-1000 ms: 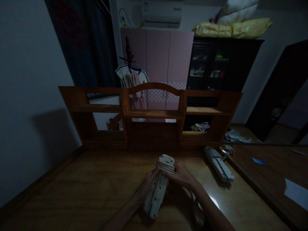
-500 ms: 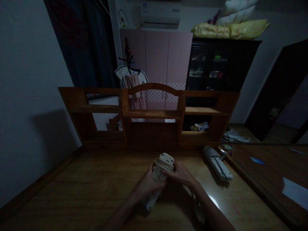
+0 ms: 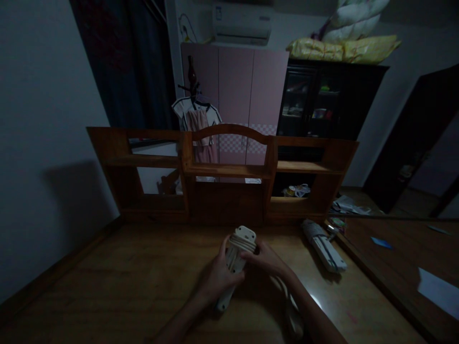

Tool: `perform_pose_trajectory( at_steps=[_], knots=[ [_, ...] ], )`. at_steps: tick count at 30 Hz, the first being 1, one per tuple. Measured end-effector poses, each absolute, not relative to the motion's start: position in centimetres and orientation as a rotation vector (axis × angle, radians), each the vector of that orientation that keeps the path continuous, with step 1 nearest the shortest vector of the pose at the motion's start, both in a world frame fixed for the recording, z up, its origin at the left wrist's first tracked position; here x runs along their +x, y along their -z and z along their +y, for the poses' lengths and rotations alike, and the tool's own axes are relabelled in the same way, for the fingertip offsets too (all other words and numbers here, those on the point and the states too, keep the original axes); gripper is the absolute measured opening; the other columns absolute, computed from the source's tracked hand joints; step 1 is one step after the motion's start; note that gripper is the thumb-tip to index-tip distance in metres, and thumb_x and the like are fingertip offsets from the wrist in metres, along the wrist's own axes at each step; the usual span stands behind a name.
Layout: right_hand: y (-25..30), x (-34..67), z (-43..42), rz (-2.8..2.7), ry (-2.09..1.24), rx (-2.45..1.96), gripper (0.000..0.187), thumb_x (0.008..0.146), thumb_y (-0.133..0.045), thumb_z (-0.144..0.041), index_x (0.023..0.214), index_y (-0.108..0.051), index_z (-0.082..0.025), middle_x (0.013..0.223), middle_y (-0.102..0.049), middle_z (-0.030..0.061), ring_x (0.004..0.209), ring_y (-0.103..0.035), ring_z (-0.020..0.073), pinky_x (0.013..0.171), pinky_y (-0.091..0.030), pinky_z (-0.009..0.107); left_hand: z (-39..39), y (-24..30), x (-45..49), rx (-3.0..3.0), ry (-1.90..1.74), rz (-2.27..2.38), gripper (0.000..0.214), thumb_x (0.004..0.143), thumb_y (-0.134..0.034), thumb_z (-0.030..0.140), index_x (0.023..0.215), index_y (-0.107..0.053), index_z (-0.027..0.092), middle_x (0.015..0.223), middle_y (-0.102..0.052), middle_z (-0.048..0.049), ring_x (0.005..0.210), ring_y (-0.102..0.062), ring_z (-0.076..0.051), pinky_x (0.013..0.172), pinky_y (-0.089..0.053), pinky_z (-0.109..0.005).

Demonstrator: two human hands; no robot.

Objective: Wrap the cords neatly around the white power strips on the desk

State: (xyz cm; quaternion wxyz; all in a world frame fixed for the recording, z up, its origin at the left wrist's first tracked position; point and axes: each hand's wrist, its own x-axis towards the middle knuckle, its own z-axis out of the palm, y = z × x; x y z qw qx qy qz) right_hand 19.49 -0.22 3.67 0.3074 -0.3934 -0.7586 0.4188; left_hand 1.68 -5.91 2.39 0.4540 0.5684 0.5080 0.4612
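A white power strip (image 3: 226,292) is held tilted above the wooden table, with its cord (image 3: 244,241) wound in several turns around the upper end. My left hand (image 3: 220,274) wraps the strip's middle from the left, thumb across its face. On the right, my right hand (image 3: 263,258) has its fingers closed at the wound cord, thumb on the front; its other fingers are partly hidden behind. A loose length of cord runs down under my right forearm to a blurred pale end, perhaps the plug (image 3: 294,325).
A second power strip (image 3: 324,247), its cord wrapped round one end, lies at the right of the table (image 3: 143,277). A wooden shelf unit (image 3: 225,169) stands along the back. A raised edge (image 3: 376,277) borders a brown surface with white paper (image 3: 437,289).
The power strip and both hands have shifted very slightly left. My right thumb still presses at the wound cord, and the grip of both hands looks the same.
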Motion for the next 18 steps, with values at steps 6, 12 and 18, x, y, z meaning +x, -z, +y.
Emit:
perform_pose_trajectory(
  at_steps=[6, 12, 18],
  knots=[
    [-3.1, 19.2, 0.2, -2.113, -1.035, -0.929, 0.047, 0.091, -0.042, -0.053, 0.092, -0.068, -0.014, 0.077, -0.064, -0.0013, 0.067, -0.055, 0.0131, 0.061, -0.039, 0.021, -3.9, -1.6, 0.2, 1.390, -1.323, 1.476, 0.093, 0.063, -0.073, 0.037, 0.138, -0.025, 0.012, 0.126, -0.054, -0.0182, 0.112, -0.056, -0.028, 0.091, -0.043, -0.035],
    [-1.5, 19.7, 0.9, -2.246, -0.684, -1.086, 0.040, 0.093, -0.042, -0.045, 0.081, -0.066, -0.015, 0.072, -0.065, 0.0010, 0.066, -0.057, 0.0140, 0.058, -0.035, 0.021, -2.9, -1.4, -1.7, 1.609, -1.349, 1.702, 0.060, 0.069, -0.066, 0.039, 0.120, -0.048, 0.014, 0.112, -0.059, -0.0127, 0.103, -0.059, -0.026, 0.086, -0.046, -0.035],
    [-2.6, 19.6, -0.3, -2.339, -0.300, -1.279, 0.029, 0.094, -0.043, -0.031, 0.121, -0.052, -0.025, 0.088, -0.068, 0.0044, 0.072, -0.063, 0.0176, 0.059, -0.033, 0.023, -4.2, -2.8, -0.7, 1.817, -1.250, 1.924, 0.089, 0.071, -0.064, 0.031, 0.146, -0.017, 0.024, 0.139, -0.044, -0.0131, 0.112, -0.056, -0.027, 0.085, -0.044, -0.031]
  ],
)
